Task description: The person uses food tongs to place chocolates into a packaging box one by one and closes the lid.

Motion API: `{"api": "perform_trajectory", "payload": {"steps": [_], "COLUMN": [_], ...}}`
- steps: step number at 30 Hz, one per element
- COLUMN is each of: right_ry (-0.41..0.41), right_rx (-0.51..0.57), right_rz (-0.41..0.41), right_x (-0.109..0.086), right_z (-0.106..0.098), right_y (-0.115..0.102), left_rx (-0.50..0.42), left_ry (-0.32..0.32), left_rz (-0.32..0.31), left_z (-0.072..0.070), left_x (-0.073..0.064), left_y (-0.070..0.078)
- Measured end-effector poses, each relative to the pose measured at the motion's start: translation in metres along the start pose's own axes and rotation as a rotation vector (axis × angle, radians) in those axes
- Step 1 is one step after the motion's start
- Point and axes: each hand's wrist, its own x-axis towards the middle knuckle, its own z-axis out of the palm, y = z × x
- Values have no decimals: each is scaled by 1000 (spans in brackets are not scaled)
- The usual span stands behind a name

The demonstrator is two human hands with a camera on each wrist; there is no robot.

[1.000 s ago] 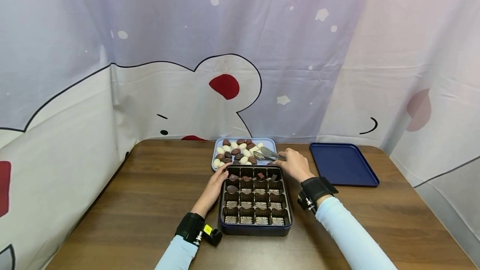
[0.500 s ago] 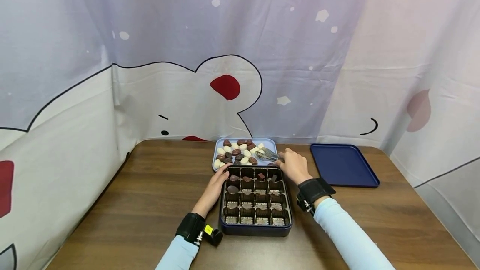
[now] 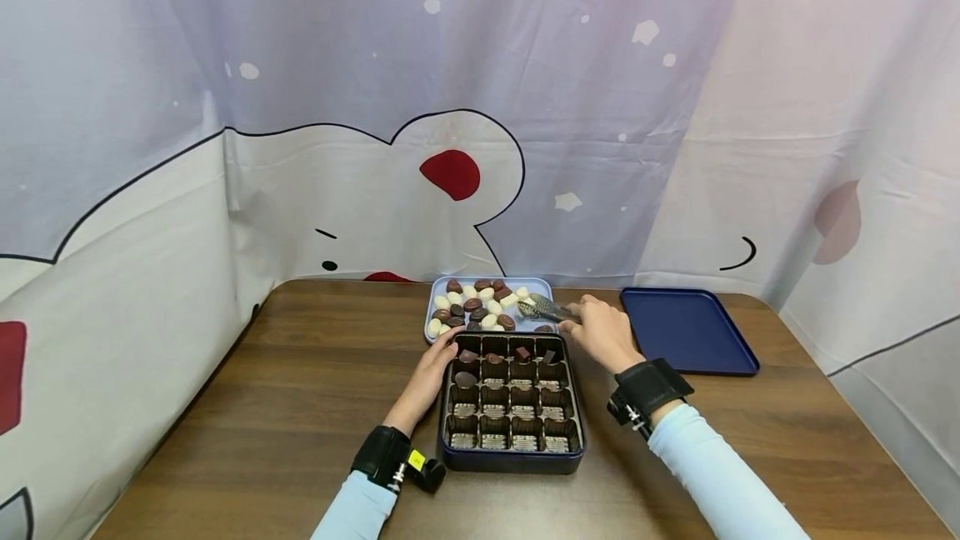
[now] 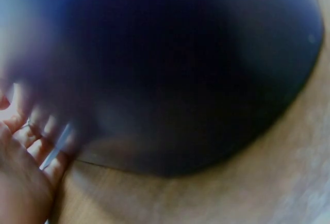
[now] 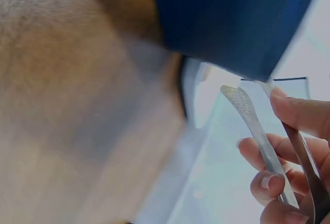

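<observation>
Far left, the wood-grain counter (image 3: 300, 407) runs back to a printed curtain (image 3: 637, 107). Next, your pale-blue left sleeve (image 3: 356, 505) and a black wristband (image 3: 381, 452). Your left grip (image 3: 426, 377) is relaxed and unclenched, fingers resting at the far left corner of the dark box (image 3: 512, 463); the left wrist view is blurred there. Just behind the box, its near edge partly hidden, sits a light-blue tray (image 3: 538, 284) of white, brown and dark chocolate pieces (image 3: 472, 304). The box has four rows of four compartments: one piece in each of the far row, plus a dark round piece (image 3: 465, 379) in the leftmost of the second. Metal tongs (image 3: 546, 307) extend over the tray's right part, tips apart. Your right grip (image 3: 603, 333) holds the tongs between thumb and fingers, near the box's far right corner. Farthest right, a navy tray (image 3: 688, 332) lies flat, apart from the box.
</observation>
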Motion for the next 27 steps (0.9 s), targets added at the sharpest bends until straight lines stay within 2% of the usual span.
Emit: {"api": "perform_trajectory", "payload": {"steps": [6,14,20,27], "right_ry": [26,52,113,235], "right_rx": [36,35,-39,-140], "right_rz": [-33,-132,-279,-457], "right_x": [-6,-20,-36,-58], "right_z": [-21,-45,-53,-48], "right_y": [-11,-34,-47,-54], "left_rx": [8,16,13,14], "left_ry": [1,6,-3,-12], "left_rz": [2,3,3,-5], "left_z": [-2,-1,0,-1], "left_x": [0,0,0,-1], "left_y": [-2,-2,0,-1]}}
